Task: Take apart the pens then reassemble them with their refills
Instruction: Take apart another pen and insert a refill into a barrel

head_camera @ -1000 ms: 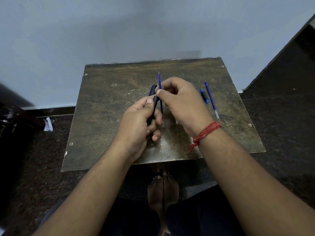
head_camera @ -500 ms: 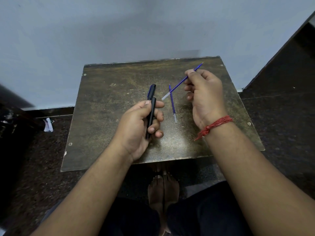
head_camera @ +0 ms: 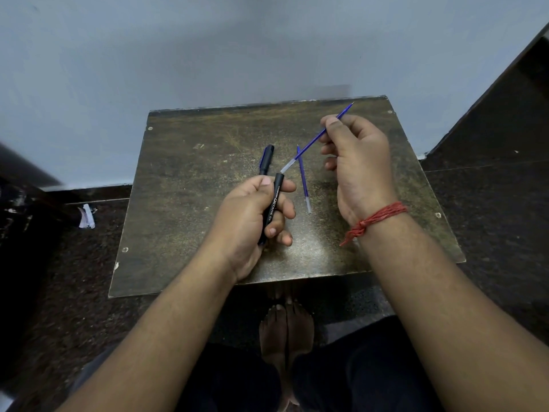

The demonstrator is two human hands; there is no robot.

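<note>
Two hands line up reinsertion: left hand fingers wrap the black barrel, open end up, right hand pinches the blue refill aimed at its mouth, above the table.

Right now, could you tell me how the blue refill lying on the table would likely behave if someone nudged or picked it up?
The loose refill is a thin round tube lying flat on the table, so a sideways nudge would probably roll it. It looks very slim, so likely light and somewhat bendy. Lying flush, it may need a fingertip pinch to lift.
</note>
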